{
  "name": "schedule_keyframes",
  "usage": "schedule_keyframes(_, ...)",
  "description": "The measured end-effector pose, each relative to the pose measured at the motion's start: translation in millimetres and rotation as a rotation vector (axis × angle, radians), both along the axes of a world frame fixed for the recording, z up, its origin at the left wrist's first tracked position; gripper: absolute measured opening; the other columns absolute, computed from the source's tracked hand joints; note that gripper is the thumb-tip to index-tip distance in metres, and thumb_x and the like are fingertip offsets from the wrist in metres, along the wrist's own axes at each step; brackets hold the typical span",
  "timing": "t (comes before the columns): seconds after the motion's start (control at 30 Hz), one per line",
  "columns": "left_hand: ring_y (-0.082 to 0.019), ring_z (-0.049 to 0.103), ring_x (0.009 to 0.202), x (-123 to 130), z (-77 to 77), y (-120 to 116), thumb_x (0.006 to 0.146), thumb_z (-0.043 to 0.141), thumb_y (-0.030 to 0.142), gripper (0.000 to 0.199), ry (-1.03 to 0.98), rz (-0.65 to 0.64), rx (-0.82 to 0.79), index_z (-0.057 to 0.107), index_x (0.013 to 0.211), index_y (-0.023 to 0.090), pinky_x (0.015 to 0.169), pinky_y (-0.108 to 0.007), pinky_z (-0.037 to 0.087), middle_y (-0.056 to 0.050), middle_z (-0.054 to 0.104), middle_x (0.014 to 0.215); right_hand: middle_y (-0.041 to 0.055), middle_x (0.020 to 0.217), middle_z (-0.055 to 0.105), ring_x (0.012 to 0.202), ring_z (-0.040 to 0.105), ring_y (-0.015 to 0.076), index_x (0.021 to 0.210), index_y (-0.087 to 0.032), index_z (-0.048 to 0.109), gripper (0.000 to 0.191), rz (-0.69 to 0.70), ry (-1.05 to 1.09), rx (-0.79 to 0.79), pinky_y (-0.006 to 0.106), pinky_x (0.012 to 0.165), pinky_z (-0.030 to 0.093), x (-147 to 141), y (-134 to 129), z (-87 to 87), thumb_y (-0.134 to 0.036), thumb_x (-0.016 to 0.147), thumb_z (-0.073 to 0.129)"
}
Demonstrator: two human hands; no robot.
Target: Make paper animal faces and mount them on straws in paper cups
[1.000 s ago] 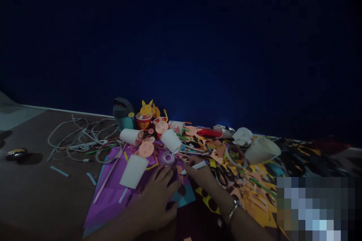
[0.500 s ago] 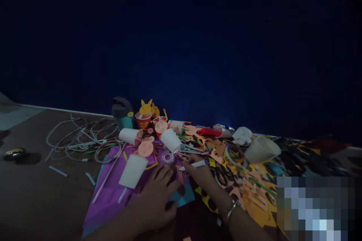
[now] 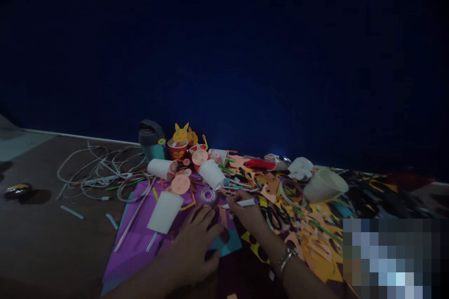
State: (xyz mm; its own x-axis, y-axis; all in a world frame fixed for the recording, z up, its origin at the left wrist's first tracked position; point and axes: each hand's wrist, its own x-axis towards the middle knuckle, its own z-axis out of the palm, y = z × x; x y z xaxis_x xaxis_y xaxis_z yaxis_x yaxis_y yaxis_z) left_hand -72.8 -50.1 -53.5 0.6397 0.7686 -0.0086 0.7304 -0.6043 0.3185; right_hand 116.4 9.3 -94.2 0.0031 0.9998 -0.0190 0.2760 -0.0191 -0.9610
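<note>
My right hand (image 3: 244, 206) is closed round a white marker (image 3: 248, 202), its tip pointing left over a small orange strip (image 3: 223, 217). On the purple paper (image 3: 121, 247) my left hand (image 3: 199, 238) lies spread, fingers apart, holding nothing. Beneath and between the hands shows a blue sheet (image 3: 229, 242). A tape roll (image 3: 208, 195) sits just beyond my left fingertips. Left of that hand a white paper cup (image 3: 165, 212) lies with a straw (image 3: 152, 241) sticking out of it. A round pink face cutout (image 3: 180, 184) is behind the cup.
Tangled white cables (image 3: 101, 173) and a dark-lidded bottle (image 3: 152, 142) are at the left. Red cups (image 3: 177, 149) with animal cutouts stand at the back. Black scissors (image 3: 274, 218), orange paper scraps (image 3: 321, 247) and a pale cup (image 3: 324, 185) lie at the right.
The marker and my right fingers have shifted very slightly. My left hand looks unmoved.
</note>
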Motion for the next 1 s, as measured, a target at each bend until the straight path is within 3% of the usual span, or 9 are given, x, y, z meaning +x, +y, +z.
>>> schedule_keyframes(0.2, -0.032, 0.028, 0.130, -1.8, -2.6, 0.2, 0.075, 0.056, 0.034, 0.046, -0.030, 0.002, 0.026, 0.049, 0.120, 0.029, 0.107, -0.053, 0.020, -0.006, 0.042, 0.138, -0.0042, 0.048, 0.054, 0.046, 0.049, 0.0125, 0.060, -0.021, 0.046, 0.021, -0.010, 0.012, -0.008, 0.023, 0.046, 0.037, -0.8, -0.5, 3.7, -0.032, 0.074, 0.057)
schedule_keyframes(1.0, -0.031, 0.027, 0.131, -0.4, 1.5, 0.8, 0.072, 0.057, 0.027, 0.048, -0.008, -0.008, 0.004, 0.050, 0.119, 0.028, 0.107, -0.054, 0.019, -0.007, 0.041, 0.139, -0.0050, 0.045, 0.051, 0.045, 0.048, 0.0124, 0.058, -0.021, 0.045, 0.020, -0.021, -0.051, 0.049, 0.023, 0.046, 0.036, -0.8, -1.4, 3.5, -0.028, 0.073, 0.054)
